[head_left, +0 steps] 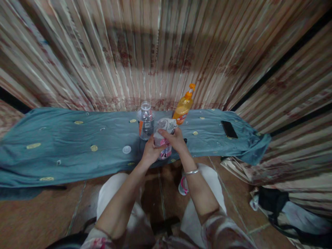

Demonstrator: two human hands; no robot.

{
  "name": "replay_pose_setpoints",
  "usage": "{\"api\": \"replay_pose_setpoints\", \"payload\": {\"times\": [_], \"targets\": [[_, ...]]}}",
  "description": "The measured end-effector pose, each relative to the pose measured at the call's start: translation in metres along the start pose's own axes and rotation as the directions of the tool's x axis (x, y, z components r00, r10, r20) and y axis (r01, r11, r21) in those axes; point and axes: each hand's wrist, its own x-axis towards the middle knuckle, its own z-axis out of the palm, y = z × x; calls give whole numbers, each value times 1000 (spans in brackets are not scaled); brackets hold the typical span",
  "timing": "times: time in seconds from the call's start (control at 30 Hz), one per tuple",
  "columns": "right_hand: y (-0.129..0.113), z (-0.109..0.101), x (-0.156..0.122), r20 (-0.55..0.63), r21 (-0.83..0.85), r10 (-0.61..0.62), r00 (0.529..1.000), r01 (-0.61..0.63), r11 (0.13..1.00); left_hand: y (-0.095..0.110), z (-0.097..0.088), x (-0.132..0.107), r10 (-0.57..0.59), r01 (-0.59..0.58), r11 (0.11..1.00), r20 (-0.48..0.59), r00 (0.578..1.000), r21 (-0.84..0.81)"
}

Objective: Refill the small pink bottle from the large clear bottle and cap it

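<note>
Both of my hands are at a clear plastic bottle [165,152] with a pink label, near the front edge of the cloth-covered bench. My left hand [151,151] is wrapped round its left side. My right hand [175,139] presses a pale crumpled cloth [169,124] against the bottle's upper right side. Just left and behind stands a clear, uncapped bottle [146,121] with an orange label. A yellow pump bottle [183,109] with an orange top stands behind my right hand. A white round cap [127,149] lies to the left of my left hand.
The bench carries a teal cloth [72,145] with yellow motifs. A black phone [229,129] lies at its right end. Pleated curtains [129,52] hang behind and to the right. A slipper [183,185] and a dark bag [275,200] are on the tiled floor.
</note>
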Motion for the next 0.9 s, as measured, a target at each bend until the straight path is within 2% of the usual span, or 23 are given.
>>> {"api": "replay_pose_setpoints", "payload": {"times": [0.03,0.1,0.17,0.2,0.3,0.37,0.4,0.43,0.5,0.57,0.67,0.73,0.9], "targets": [[3,5,-7,-95,-82,-63,993,56,995,0,1,0,24,-23,999,-23,999,31],[7,15,-19,-250,-285,-212,945,138,949,-1,2,1,83,-79,994,-56,995,82],[10,21,-27,-302,-405,-307,903,170,898,-1,3,1,122,-116,988,-62,991,103],[10,22,-29,-302,-421,-323,897,178,889,0,3,0,128,-121,987,-59,990,104],[3,11,-23,-239,-319,-268,933,185,929,5,2,-2,103,-100,993,-34,994,70],[-7,-4,-13,-112,-162,-167,980,148,976,10,0,-6,51,-51,999,25,998,17],[-12,-12,-7,-6,-65,-112,994,111,992,13,0,-8,21,-20,1000,66,998,-9],[-17,-20,0,121,24,-62,991,60,998,17,-1,-11,1,3,999,114,993,-35],[-23,-32,12,325,149,15,946,-67,987,23,-1,-16,-36,55,994,206,978,-90],[-22,-38,23,403,185,70,913,-156,970,29,1,-20,-59,103,984,274,960,-146],[-10,-37,33,401,176,108,910,-192,965,34,3,-24,-84,148,970,306,948,-194],[0,-34,35,369,165,123,921,-195,967,34,3,-24,-102,167,963,290,952,-209],[22,-27,16,173,70,94,981,-107,992,28,0,-14,-115,148,961,152,982,-232]]}}
